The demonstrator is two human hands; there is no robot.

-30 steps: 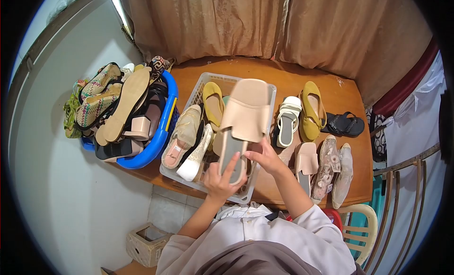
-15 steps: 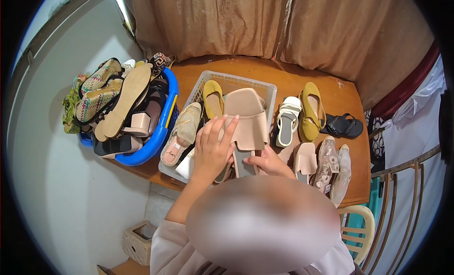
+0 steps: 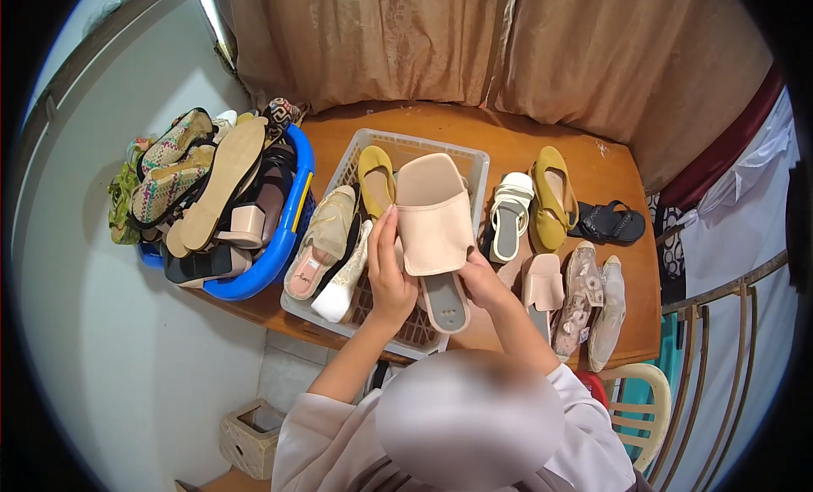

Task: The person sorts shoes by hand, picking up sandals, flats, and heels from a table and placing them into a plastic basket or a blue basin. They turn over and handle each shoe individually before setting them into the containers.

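Observation:
A beige slide sandal [image 3: 435, 234] with a broad strap and grey insole is held over the white plastic crate [image 3: 360, 139], toe pointing away from me. My left hand [image 3: 391, 279] grips its left side, fingers up along the strap. On the opposite side, my right hand [image 3: 486, 282] holds the strap's lower right edge, its fingers partly hidden behind the sandal. Inside the crate, left of the sandal, lie a mustard flat shoe [image 3: 376, 180], a cream mesh shoe [image 3: 326, 234] with a pink insole, and a white-heeled shoe [image 3: 343, 289].
A blue basket [image 3: 296, 206] heaped with shoes stands at the left. Right of the crate on the wooden table [image 3: 622, 174] are white strappy sandals [image 3: 511, 212], a mustard shoe [image 3: 552, 200], black sandals [image 3: 611, 223], another beige slide [image 3: 542, 282] and mesh shoes [image 3: 579, 293]. A chair [image 3: 639, 407] stands lower right.
My left hand has slid from the top of the strap to the sandal's left side. The sandal now shows its heel end, and my right hand has moved slightly up.

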